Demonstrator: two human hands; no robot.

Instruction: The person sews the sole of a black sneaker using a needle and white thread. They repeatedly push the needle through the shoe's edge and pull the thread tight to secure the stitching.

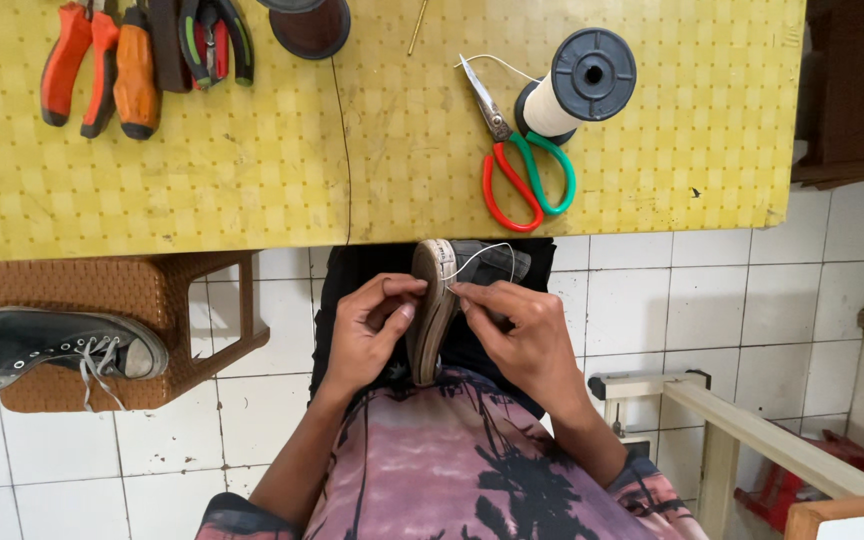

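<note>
Head view. Nearest the camera, a patterned shirt, then both hands working a shoe (439, 300) held on edge over the lap, below the counter (252, 190) edge. Left hand (367, 330) grips the shoe's body, fingers closed around it; right hand (522, 335) pinches a white thread (482, 252) at the sole rim. Long axis runs away from the body, far end toward the counter. Judged light, with a flexible upper and stiffer rubber sole; best held at mid-length, beside the stitching. Scissors (524, 175) and thread spool (572, 90) lie beyond the grip.
</note>
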